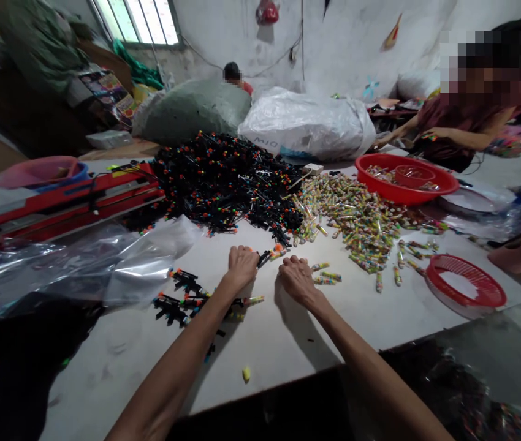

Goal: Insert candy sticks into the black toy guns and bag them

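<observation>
Whitish tabletop (279, 331) is carrying scattered black plastic pieces (182, 300) left of the left hand (242, 266), its fingers curling down out of sight; the right hand (297, 280) is hovering near wrapped rolls (327, 277), any pinch hidden.

Free room: white tabletop (270, 343) is stretching toward the near edge, below the right hand (298, 280).
Far side: black-piece heap (224, 184) and candy-tube pile (357, 220) are blocking passage.
Left: loose black pieces (182, 300) are crowding the left hand (243, 267).
</observation>
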### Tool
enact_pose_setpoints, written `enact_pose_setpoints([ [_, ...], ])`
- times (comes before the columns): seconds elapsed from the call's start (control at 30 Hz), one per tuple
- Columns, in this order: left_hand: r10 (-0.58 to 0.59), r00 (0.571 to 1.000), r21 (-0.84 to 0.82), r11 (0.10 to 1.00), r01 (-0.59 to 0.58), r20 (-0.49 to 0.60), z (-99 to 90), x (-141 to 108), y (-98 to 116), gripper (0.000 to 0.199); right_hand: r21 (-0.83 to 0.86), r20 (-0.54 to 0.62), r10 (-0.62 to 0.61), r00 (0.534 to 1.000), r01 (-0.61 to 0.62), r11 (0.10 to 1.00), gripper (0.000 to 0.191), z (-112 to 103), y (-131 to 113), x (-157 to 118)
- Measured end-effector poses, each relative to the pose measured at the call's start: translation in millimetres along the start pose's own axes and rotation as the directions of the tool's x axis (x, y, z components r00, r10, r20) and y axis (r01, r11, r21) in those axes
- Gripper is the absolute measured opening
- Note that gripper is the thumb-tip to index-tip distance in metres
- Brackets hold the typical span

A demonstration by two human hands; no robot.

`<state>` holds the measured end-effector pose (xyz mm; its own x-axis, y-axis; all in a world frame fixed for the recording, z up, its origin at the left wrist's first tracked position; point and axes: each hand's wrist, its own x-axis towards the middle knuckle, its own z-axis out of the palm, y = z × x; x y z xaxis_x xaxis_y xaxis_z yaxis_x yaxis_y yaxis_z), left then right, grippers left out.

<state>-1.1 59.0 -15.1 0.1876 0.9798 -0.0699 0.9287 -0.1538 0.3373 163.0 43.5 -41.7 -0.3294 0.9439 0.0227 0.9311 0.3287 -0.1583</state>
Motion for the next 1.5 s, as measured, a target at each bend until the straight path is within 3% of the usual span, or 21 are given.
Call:
enact_pose_setpoints([
  [0.1,-0.083,0.996,-0.156,0.985,0.079,-0.018,19.6,23,3,0.017,0.065,-0.085,0.032,0.996,-0.026,0.998,0.018,-1,-2,-6],
  [0.17,-0.134,0.99,-0.295,0.949,0.114,-0.047,25.0,25,0,0.015,0.318,-0.153,0.109,0.982,-0.056,0.946,0.018,-4,0,-20],
  [0.2,-0.158,0.986,-0.37,0.921,0.125,-0.06,25.6,22,-2,0.013,0.49,-0.161,0.149,0.976,-0.052,0.87,0.019,-5,1,-28],
  [0.27,-0.196,0.978,-0.533,0.836,0.129,-0.07,25.0,8,-4,0.011,0.787,-0.105,0.2,0.974,-0.042,0.615,0.022,-5,1,-45],
  [0.37,-0.202,0.979,-0.768,0.632,0.103,-0.035,27.0,-25,1,0.024,0.969,0.033,0.256,0.966,-0.094,0.227,0.033,-2,-6,-66],
  [0.43,-0.194,0.981,-0.864,0.496,0.087,-0.013,31.8,-49,9,0.035,0.99,0.086,0.291,0.953,-0.114,0.079,0.035,-2,-14,-77],
  [0.5,-0.203,0.979,-0.938,0.336,0.083,0.014,37.2,-71,16,0.041,0.995,0.087,0.283,0.955,-0.096,0.018,0.03,-6,-22,-86],
  [0.63,-0.195,0.971,-0.978,-0.178,0.106,0.14,42.2,-95,25,0.038,0.993,0.108,0.221,0.969,-0.116,0.023,0.026,-19,-31,-98],
  [0.7,-0.177,0.971,-0.95,-0.294,0.104,0.161,41.6,-99,27,0.035,0.991,0.115,0.203,0.972,-0.127,0.047,0.026,-22,-33,-100],
  [0.8,-0.169,0.975,-0.947,-0.31,0.089,0.147,39.3,-103,27,0.031,0.991,0.091,0.19,0.978,-0.107,0.077,0.025,-24,-33,-103],
  [0.97,-0.144,0.985,-0.965,-0.258,0.052,0.092,35.0,-107,28,0.024,0.989,0.064,0.141,0.988,-0.081,0.124,0.026,-28,-32,-106],
  [1.13,-0.155,0.982,-0.964,-0.258,0.067,0.109,34.3,-108,29,0.023,0.977,0.044,0.119,0.992,-0.068,0.204,0.026,-34,-33,-108],
  [1.3,-0.251,0.956,-0.955,-0.286,0.074,0.149,45.3,-110,25,0.029,0.96,-0.003,0.079,0.997,-0.019,0.278,0.028,-24,-36,-109],
  [1.5,-0.373,0.91,-0.956,-0.284,0.075,0.182,52.6,-110,16,0.031,0.956,0.005,0.042,0.999,-0.017,0.291,0.034,-3,-57,-108],
])
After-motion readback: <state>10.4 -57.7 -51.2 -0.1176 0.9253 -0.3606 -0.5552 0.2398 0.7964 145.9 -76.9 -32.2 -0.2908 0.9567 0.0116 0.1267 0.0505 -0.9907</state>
